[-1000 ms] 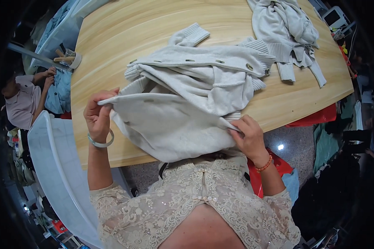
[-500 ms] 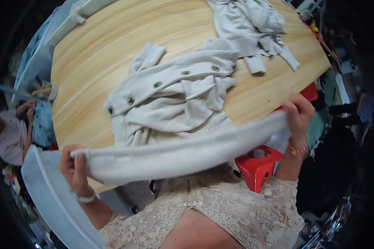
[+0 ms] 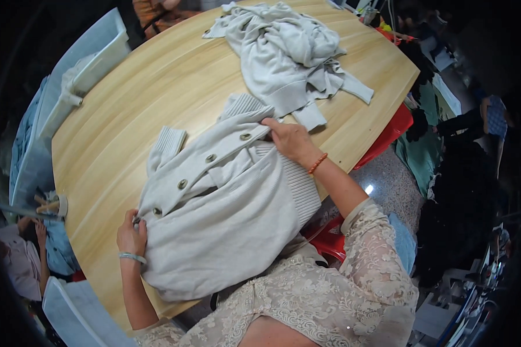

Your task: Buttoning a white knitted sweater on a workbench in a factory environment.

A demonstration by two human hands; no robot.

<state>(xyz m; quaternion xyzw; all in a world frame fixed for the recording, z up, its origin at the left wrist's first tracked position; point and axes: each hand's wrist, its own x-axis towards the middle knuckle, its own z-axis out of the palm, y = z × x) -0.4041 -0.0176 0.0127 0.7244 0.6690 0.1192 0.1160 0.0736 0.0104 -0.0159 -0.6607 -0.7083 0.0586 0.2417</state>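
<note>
A light grey knit cardigan [image 3: 226, 231] with dark round buttons and ribbed trim lies before me, its lower part hanging over the table's near edge. My left hand [image 3: 132, 234] is closed on its left edge, beside the lowest visible button. At the other end of the button band, my right hand [image 3: 292, 139] pinches the cardigan's upper right edge near the ribbing. Between my hands the band runs diagonally, with a gap showing beneath it. One ribbed cuff [image 3: 169, 140] sticks out at the far left of the garment.
Farther back on the wooden table [image 3: 127, 98] lies a crumpled pile of similar grey knitwear [image 3: 289, 49]. Pale plastic bins [image 3: 92, 63] stand along the left side. A red stool [image 3: 330, 240] is beside me at the right. Another person's hands [image 3: 37, 228] show at far left.
Both hands have shifted from a stretched strip of the knit to the ends of the button band. The cardigan's body now spreads toward me. The view has turned somewhat.
</note>
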